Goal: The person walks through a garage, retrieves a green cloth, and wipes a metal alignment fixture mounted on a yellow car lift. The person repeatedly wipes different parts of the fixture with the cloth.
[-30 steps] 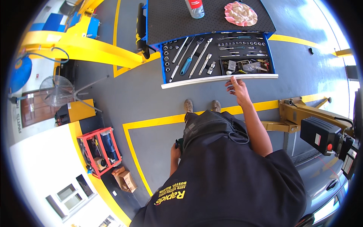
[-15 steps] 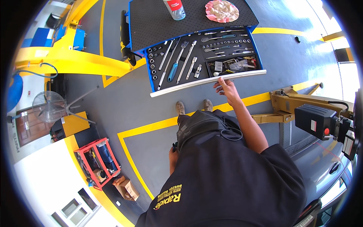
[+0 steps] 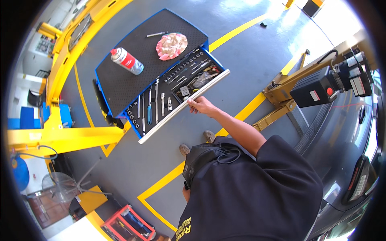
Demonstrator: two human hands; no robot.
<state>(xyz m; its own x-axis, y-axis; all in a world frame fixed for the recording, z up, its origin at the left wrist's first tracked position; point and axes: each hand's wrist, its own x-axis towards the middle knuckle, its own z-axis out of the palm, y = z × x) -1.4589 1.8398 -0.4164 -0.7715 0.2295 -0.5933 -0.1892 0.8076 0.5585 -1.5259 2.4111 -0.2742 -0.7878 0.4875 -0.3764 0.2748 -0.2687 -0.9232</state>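
My right hand [image 3: 201, 106] is at the silver front edge of a tool drawer [image 3: 167, 120], thumb on the edge and fingers curled against it. The drawer stands partly out of a blue tool cabinet [image 3: 100, 76]. In its dark foam lie a blue-handled ratchet [image 3: 149, 115], long extension bars, rows of sockets [image 3: 132, 114] and, at the right, a compartment of loose small parts [image 3: 205, 78]. My left hand [image 3: 186, 194] hangs low beside my waist, mostly hidden by my shirt. Something small and black shows at it; its fingers cannot be made out.
On the cabinet top are a spray can [image 3: 127, 61], a crumpled pink-and-white cloth [image 3: 171, 46] and a pen-like stick [image 3: 157, 34]. A yellow lift post [image 3: 60, 136] stands left. At right are a lift arm [image 3: 273, 114], black motor box [image 3: 313, 88] and dark car [image 3: 345, 168].
The drawer has slid partway in, and the cabinet top now covers the ratchet's head. My right hand has stayed at its edge. The view has turned, showing more of the cabinet top.
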